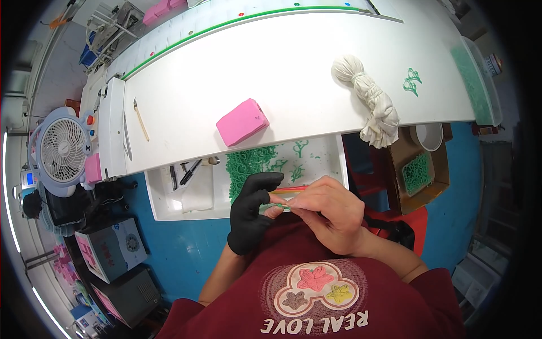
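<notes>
Both the gloved left grip and bare right grip pinch a small green piece between them, equally near; fingers hide its long axis. Green rings lie just beyond the left grip.

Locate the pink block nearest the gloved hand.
In the head view, the pink block lies just left of centre on the white table, near its front edge, left of the twisted white bundle.

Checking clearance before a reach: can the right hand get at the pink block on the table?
Probably yes: the way to the pink block looks free over the open drawer, though the right hand pinches a small green piece beside the left hand.
</notes>
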`<control>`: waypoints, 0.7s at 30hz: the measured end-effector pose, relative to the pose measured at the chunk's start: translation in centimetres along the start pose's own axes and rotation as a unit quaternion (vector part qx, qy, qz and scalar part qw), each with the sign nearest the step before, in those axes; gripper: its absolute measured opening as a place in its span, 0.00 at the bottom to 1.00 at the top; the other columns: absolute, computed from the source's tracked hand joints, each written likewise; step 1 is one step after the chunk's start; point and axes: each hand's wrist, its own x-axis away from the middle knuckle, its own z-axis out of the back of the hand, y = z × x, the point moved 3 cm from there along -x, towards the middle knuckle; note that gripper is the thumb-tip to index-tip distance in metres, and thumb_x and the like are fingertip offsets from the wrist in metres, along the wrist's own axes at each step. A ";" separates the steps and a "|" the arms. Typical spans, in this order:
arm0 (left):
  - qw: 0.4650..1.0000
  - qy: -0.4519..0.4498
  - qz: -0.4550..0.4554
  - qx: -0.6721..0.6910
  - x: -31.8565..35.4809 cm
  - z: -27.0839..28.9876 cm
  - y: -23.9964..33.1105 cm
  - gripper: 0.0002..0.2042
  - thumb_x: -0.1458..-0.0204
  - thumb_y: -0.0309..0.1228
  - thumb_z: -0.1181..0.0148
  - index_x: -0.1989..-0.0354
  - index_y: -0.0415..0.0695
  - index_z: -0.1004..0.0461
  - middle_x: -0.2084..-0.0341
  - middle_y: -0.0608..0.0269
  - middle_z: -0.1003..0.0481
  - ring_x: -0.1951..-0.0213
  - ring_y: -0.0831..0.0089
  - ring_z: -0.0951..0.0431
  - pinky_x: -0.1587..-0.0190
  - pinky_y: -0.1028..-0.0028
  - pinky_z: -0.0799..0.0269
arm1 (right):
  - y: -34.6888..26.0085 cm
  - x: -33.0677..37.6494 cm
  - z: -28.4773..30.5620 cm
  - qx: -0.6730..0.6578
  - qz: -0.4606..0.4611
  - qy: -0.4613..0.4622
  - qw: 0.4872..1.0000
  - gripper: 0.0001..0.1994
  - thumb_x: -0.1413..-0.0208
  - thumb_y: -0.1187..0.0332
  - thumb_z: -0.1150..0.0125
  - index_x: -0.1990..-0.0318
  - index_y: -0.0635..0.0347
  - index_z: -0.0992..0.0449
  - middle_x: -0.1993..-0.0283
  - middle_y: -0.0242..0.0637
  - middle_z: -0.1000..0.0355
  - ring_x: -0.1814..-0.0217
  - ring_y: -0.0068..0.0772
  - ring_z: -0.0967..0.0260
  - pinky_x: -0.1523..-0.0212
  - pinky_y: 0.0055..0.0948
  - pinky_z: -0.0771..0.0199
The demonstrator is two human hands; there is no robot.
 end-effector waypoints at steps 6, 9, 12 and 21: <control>1.000 0.000 -0.003 -0.002 0.1 0.0 -0.2 0.07 0.56 0.24 0.34 0.67 0.42 0.23 0.50 0.53 0.31 0.47 0.61 0.30 0.44 0.65 0.36 | -0.1 -0.1 -0.1 0.003 -0.008 -0.015 1.000 0.11 0.55 0.81 0.35 0.62 0.63 0.24 0.66 0.35 0.22 0.69 0.33 0.27 0.67 0.29 0.27; 1.000 0.000 0.000 -0.005 0.1 0.0 -0.1 0.07 0.56 0.24 0.34 0.67 0.42 0.23 0.50 0.53 0.31 0.47 0.61 0.30 0.44 0.65 0.36 | -0.2 -0.2 0.0 0.006 -0.005 -0.011 1.000 0.10 0.55 0.81 0.35 0.63 0.63 0.24 0.67 0.35 0.22 0.69 0.33 0.27 0.67 0.28 0.28; 1.000 0.000 0.003 -0.001 0.0 -0.1 0.1 0.07 0.56 0.24 0.34 0.67 0.42 0.23 0.50 0.53 0.30 0.47 0.61 0.30 0.44 0.65 0.36 | -0.3 -0.2 0.1 0.001 0.008 0.010 1.000 0.11 0.55 0.81 0.35 0.62 0.63 0.24 0.67 0.34 0.22 0.69 0.33 0.27 0.68 0.27 0.28; 1.000 0.001 0.002 0.004 0.1 0.0 -0.1 0.07 0.55 0.24 0.34 0.67 0.42 0.23 0.50 0.53 0.30 0.47 0.61 0.30 0.44 0.65 0.36 | -0.1 -0.1 -0.1 -0.003 0.004 0.005 1.000 0.11 0.55 0.81 0.34 0.62 0.63 0.24 0.67 0.34 0.22 0.70 0.33 0.27 0.68 0.27 0.28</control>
